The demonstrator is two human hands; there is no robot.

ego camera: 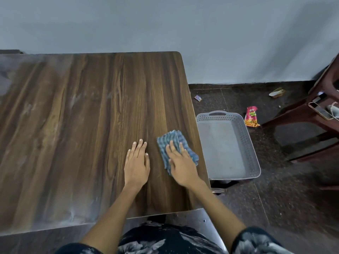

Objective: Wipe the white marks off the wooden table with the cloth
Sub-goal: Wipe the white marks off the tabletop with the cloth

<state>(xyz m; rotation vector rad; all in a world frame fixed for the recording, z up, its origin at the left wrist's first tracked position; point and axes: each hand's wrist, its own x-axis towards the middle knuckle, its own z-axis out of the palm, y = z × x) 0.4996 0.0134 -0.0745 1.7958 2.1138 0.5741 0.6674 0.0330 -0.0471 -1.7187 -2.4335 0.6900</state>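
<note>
— Where do we stand with the table?

— We have the right hand laid flat on the cloth, fingers straight and pressing it down rather than curling round it. The cloth is blue and striped, folded, and sits near the table's right edge, toward the near right corner.

— And our other hand?

— The left hand rests flat on the bare wood just beside the cloth, fingers straight, holding nothing. We take it to be steadying us.

— How much is done?

— The right part of the table, around the cloth and up to the far right corner, looks dark and free of marks. The white marks are there across the left part: a chalky haze toward the far left corner, smears in the middle left, and more streaks near the near edge on the left. So we judge roughly half is clean and the left half is left to do.

— Anything else around us?

— Off the right edge, on the floor, stands a grey basket, and beyond it lies a red snack packet. A brown chair shows at the far right.

— So the next need?

— We would have to carry the cloth leftward into the haze.
</note>
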